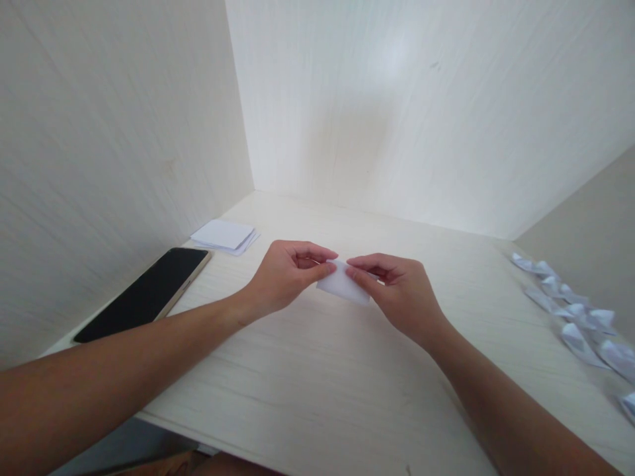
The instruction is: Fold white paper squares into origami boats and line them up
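Observation:
A small folded piece of white paper (342,285) is held just above the pale wooden desk (317,370), in the middle. My left hand (288,272) pinches its left end between thumb and fingers. Its right end is pinched by my right hand (397,287), whose fingers curl over the top edge. Both hands are closed on the paper, and part of it is hidden under the fingers.
A black phone (149,291) lies face up at the left, next to the side wall. Behind it sits a small stack of white paper sheets (225,235). Several folded white paper shapes (575,317) lie along the desk's right edge. Pale walls close off the back and left.

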`<state>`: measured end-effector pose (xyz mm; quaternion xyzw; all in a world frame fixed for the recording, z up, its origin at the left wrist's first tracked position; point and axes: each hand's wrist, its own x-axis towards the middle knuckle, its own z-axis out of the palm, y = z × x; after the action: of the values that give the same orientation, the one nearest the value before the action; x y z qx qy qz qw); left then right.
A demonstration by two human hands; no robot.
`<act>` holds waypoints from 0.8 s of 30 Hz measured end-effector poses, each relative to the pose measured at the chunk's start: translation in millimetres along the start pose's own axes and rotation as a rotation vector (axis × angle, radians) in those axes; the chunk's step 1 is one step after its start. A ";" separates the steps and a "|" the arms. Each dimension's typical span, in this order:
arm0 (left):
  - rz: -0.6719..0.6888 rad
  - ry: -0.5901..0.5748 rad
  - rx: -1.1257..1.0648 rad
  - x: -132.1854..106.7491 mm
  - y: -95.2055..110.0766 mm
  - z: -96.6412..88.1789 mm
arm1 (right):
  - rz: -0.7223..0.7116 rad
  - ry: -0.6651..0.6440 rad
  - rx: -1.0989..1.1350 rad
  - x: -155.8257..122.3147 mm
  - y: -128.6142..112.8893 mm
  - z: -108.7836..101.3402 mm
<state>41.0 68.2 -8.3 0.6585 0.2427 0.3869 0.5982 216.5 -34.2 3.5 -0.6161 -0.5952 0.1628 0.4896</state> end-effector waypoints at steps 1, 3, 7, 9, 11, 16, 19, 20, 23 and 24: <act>-0.010 -0.008 -0.004 -0.5 0.0 0.1 | 0.009 -0.023 -0.006 -0.2 -1.0 -0.3; -0.029 -0.035 -0.021 -1.3 0.2 0.1 | 0.019 -0.077 -0.030 -0.6 -3.2 -0.7; -0.059 -0.106 -0.037 -2.8 2.5 0.4 | -0.039 -0.199 -0.207 -2.7 -8.4 -0.9; -0.070 -0.126 -0.020 -3.1 4.3 0.6 | -0.086 -0.241 -0.274 -3.5 -10.0 -1.1; -0.085 -0.131 0.003 -3.2 5.3 0.7 | -0.089 -0.254 -0.271 -3.3 -10.5 -1.4; -0.228 -0.243 -0.053 -5.3 0.6 4.2 | -0.019 -0.170 -0.187 -1.1 -11.3 -1.0; -0.271 -0.299 -0.044 -8.6 -2.9 8.5 | -0.042 -0.135 -0.179 -2.5 -15.1 1.6; -0.269 -0.297 -0.023 -9.7 -3.0 9.8 | -0.048 -0.127 -0.183 -3.3 -16.4 2.8; -0.284 -0.260 -0.011 -11.9 -0.3 12.6 | -0.019 -0.083 -0.181 -5.6 -18.0 6.3; -0.298 -0.237 -0.029 -12.3 1.1 13.0 | 0.006 -0.063 -0.168 -5.9 -17.5 7.3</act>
<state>44.1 50.6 -9.8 0.6476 0.2594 0.2173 0.6827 199.4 -39.8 11.8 -0.6514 -0.6200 0.1332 0.4165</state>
